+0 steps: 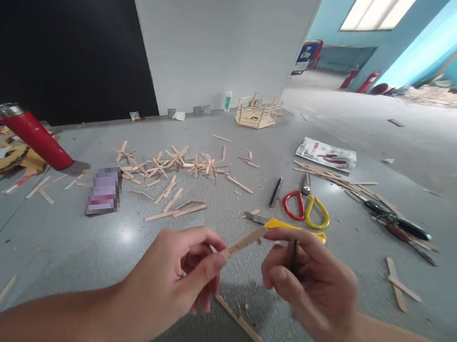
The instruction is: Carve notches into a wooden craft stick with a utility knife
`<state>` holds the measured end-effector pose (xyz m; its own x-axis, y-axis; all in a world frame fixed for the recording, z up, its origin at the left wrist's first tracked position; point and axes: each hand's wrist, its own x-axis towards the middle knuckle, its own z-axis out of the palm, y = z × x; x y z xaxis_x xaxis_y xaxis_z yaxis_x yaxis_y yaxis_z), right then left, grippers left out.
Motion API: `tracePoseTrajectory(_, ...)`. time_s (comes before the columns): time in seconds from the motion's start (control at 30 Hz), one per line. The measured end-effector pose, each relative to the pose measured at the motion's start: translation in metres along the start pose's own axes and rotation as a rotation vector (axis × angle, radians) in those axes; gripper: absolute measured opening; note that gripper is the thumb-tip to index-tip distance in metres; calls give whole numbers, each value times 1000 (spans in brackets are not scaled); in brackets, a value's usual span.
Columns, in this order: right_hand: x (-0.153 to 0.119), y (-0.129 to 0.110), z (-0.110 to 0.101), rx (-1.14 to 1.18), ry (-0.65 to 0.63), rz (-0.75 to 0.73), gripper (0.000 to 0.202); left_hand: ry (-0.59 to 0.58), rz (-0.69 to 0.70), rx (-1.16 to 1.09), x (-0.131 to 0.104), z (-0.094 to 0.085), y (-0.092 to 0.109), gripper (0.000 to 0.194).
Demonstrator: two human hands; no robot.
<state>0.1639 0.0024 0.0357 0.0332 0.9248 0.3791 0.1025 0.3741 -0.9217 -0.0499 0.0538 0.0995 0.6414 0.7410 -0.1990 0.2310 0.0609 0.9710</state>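
A grey, speckled floor [80, 246] stretches back to a white wall panel beside a black one, with a blue-walled room opening at the right. Low in the middle of the view, both hands meet above the floor. The left hand [170, 291] pinches one end of a wooden craft stick [244, 242] between thumb and forefinger, the other fingers curled under. The right hand [304, 283] closes its thumb and forefinger on the stick's other end and also clasps a thin dark tool [294, 258] against its fingers; what that tool is cannot be told. The stick spans the small gap between the two sets of fingertips, tilted up toward the right. Directly below the hands lies another stick assembly [240, 320] on the floor. Just beyond the right hand sit a yellow utility knife [284, 224] and red-and-yellow scissors [306, 207], close together. Further back a heap of loose sticks [165, 165] spreads out, with a red flask [31, 135] at far left and a stick basket [258, 110] near the wall. Bare floor lies open to the left of the hands.
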Motion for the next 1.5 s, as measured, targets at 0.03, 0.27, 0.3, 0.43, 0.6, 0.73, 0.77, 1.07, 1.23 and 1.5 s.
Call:
tracePoseTrajectory(0.03,1,-1,0,29,-20,55,22,-37,-17,15,-1,1,0,32)
tracePoseTrajectory(0.27,5,-8,1,165,-130,265,30,-98,-90,25,-4,1,-1,36)
tracePoseTrajectory(0.3,5,-9,1,171,-134,266,30,-101,-91,22,-3,1,0,36)
tracePoseTrajectory(0.43,6,-10,1,158,-141,244,30,-88,-79,28,-2,0,1,36)
tracePoseTrajectory(0.6,4,-11,1,147,-138,226,30,-68,-37,45,-2,1,2,35)
tracePoseTrajectory(0.73,5,-10,2,149,-154,242,30,-68,-39,45,-3,0,3,37)
tracePoseTrajectory(0.77,6,-10,2,148,-153,238,30,-70,-38,48,-3,-1,3,36)
tracePoseTrajectory(1.07,5,-10,0,116,-173,207,29,-76,-29,40,-2,-1,5,35)
tracePoseTrajectory(1.23,7,-9,0,95,-176,186,28,-73,-27,51,-1,-2,5,36)
tracePoseTrajectory(1.5,5,-8,0,-17,-183,127,27,-75,-24,149,-1,-3,5,35)
